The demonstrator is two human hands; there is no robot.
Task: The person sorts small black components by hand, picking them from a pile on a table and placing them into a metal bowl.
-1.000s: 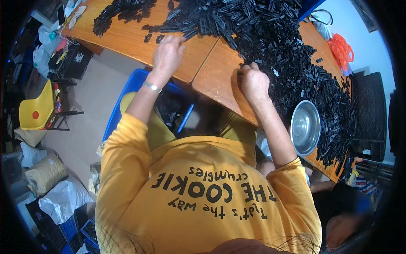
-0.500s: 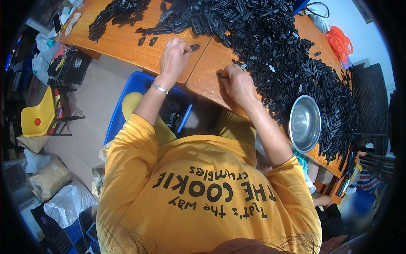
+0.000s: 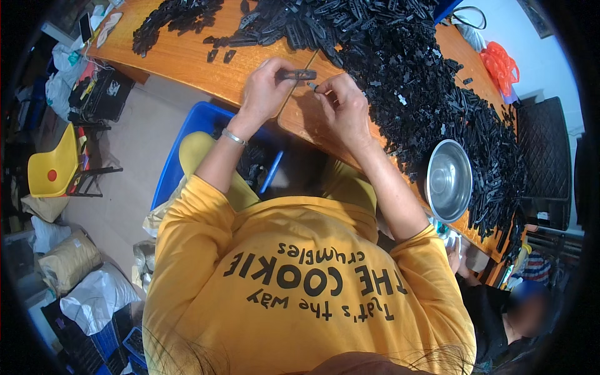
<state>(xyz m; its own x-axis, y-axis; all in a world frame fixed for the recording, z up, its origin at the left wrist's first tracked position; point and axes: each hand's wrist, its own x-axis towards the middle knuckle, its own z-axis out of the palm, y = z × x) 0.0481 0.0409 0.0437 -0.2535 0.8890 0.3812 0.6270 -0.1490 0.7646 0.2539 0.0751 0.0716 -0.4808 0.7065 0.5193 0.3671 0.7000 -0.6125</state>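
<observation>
Between the thumb and fingers of my left hand is a long black plastic part with slots, its free end pointing right. Close by, my right hand pinches a small dark piece just below that end; whether the two touch I cannot tell. Both hands are over the table's near edge, by the seam between two tabletops. Beyond them lies a heap of long black plastic parts. Small black pieces spread in a pile right of my right hand.
A metal bowl rests by the pile at the table's right edge. Below the table edge is a blue bin with dark things inside. Two loose black pieces lie on the wood. Another person is at the lower right.
My hands have come closer together. The long part in my left hand now extends to the right, and my right hand has risen toward it with the small piece.
</observation>
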